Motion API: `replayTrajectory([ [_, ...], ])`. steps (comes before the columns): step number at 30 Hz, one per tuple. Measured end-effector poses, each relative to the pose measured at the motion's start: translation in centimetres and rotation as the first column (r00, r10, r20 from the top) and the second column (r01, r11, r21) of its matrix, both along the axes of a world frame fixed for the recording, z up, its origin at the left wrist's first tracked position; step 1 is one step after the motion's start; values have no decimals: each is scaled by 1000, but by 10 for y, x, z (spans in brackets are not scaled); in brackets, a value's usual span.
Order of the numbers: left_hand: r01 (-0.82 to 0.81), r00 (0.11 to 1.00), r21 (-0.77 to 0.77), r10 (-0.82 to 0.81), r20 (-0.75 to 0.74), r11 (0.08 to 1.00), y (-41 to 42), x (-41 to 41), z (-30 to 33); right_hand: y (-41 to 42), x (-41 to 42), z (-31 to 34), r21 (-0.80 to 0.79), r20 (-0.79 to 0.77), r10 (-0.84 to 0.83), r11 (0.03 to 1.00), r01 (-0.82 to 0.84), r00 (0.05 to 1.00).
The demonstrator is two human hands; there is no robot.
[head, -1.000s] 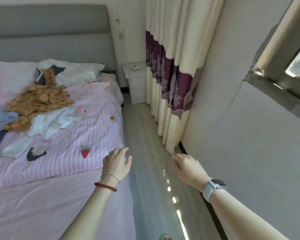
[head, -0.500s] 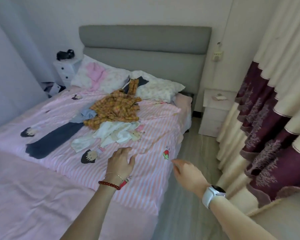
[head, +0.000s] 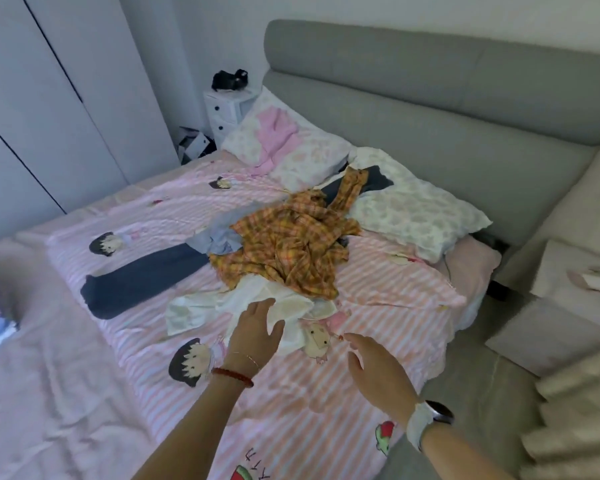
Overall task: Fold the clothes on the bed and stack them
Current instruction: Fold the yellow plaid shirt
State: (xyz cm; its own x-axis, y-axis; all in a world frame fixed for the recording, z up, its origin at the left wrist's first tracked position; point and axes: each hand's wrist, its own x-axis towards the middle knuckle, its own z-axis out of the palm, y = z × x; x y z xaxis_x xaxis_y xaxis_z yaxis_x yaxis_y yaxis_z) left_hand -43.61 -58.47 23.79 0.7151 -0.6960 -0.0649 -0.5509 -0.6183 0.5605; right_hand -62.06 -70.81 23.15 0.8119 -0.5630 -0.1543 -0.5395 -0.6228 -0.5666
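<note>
Clothes lie heaped mid-bed (head: 378, 282): white garment (head: 291, 306) nearest, plaid shirt (head: 288, 251) just beyond it, dark trousers (head: 136, 282) stretching left of both. Left hand (head: 253, 332), fingers spread and holding nothing, reaches over the white garment's near edge; contact cannot be confirmed. Right hand (head: 378, 368) hovers just right of it, likewise spread. Pillows (head: 413, 209) lie beyond the heap.

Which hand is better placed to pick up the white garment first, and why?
Probably the left hand: its open fingers already reach the white garment. The right hand hovers open over bare striped sheet.
</note>
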Motion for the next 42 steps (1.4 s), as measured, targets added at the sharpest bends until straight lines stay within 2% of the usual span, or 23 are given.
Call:
replayTrajectory([
  [6, 65, 997, 139, -70, 28, 988, -130, 97, -55, -81, 72, -35, 110, -77, -58, 992, 66, 995],
  [7, 48, 999, 178, -49, 0, 983, -148, 111, -66, -93, 80, -41, 123, -72, -73, 989, 82, 995],
  [9, 6, 987, 221, 30, -158, 975, -179, 130, -86, -116, 95, -51, 173, -53, -117, 977, 124, 992],
  [11, -49, 937, 139, 94, -337, 989, -197, 134, -98, -135, 108, -60, 260, -31, -187, 947, 189, 982],
  [13, -157, 913, -23, 136, -385, 987, -201, 126, -100, -149, 121, -65, 387, -11, -273, 886, 256, 962],
  [15, -289, 870, -196, 173, -461, 937, -195, 120, -91, -158, 136, -66, 450, 38, -258, 867, 214, 965],
  [17, -429, 800, -326, 186, -571, 842, -180, 121, -74, -161, 157, -64, 413, 91, -118, 908, 70, 989],
  [20, -540, 736, -419, 168, -656, 730, -149, 136, -36, -150, 198, -56, 217, 125, 135, 963, -160, 983],
  [24, -521, 806, -514, 194, -559, 681, -114, 165, 12, -123, 246, -34, 33, 333, 254, 959, -281, 908],
  [26, -602, 738, -469, 225, -637, 646, -99, 171, 24, -108, 249, -26, 3, 322, 292, 951, -309, 900],
  [27, -623, 704, -422, 235, -670, 659, -92, 170, 27, -102, 243, -23, 29, 316, 297, 946, -322, 901],
  [29, -579, 680, -284, 261, -685, 765, -76, 161, 28, -94, 220, -20, 142, 287, 332, 913, -383, 899],
  [32, -327, 771, -34, 246, -588, 944, -46, 133, 8, -86, 166, -30, 338, 114, 517, 783, -522, 849],
  [33, -218, 801, 57, 212, -560, 974, -36, 122, -1, -86, 149, -36, 411, 57, 566, 738, -536, 823],
  [35, -42, 840, 263, 177, -513, 964, -24, 103, -19, -92, 122, -42, 534, -17, 610, 675, -509, 792],
  [36, 13, 865, 372, 177, -470, 928, -23, 94, -27, -96, 111, -43, 560, -49, 604, 676, -479, 795],
  [38, 31, 914, 527, 189, -359, 849, -32, 91, -36, -108, 105, -47, 499, -106, 527, 762, -413, 843],
  [40, -68, 934, 508, 234, -269, 859, -53, 90, -44, -121, 103, -56, 390, -124, 435, 848, -359, 892],
  [42, -136, 941, 371, 236, -241, 919, -81, 88, -56, -138, 107, -66, 331, -111, 363, 891, -310, 925],
])
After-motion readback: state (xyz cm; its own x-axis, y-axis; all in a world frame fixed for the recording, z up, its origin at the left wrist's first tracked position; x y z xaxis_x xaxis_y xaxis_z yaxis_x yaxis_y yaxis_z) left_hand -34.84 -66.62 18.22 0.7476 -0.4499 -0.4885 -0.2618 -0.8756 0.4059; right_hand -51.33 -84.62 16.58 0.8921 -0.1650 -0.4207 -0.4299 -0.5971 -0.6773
